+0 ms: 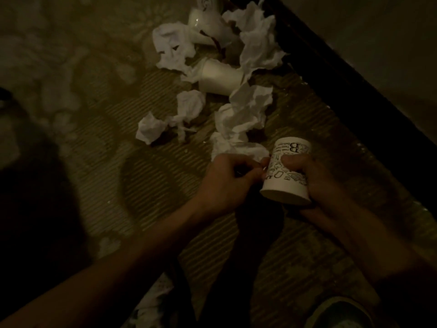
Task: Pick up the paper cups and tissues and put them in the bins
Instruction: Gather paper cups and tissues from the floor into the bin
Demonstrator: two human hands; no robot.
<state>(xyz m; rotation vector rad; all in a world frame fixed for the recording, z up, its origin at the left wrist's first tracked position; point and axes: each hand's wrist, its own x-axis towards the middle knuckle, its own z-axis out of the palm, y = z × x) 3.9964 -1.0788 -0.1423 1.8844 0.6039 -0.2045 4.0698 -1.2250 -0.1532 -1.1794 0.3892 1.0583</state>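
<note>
My right hand (307, 178) grips a printed white paper cup (281, 183), held on its side with its base toward me. My left hand (227, 181) is curled beside the cup, its fingertips at the cup's wall and against a crumpled tissue (238, 147). Beyond lie several more crumpled tissues (151, 129) (246, 110) (257, 41) (172, 46). A plain white cup (220, 78) lies on its side among them. Two further cups (203, 22) lie at the top edge. No bin can be made out in the dim light.
All of this rests on a patterned, ribbed carpet (146, 181). A dark wooden edge (354, 91) runs diagonally along the right. More white scraps (151, 301) lie near the bottom. A shoe (338, 313) shows at the lower right. The left side is in deep shadow.
</note>
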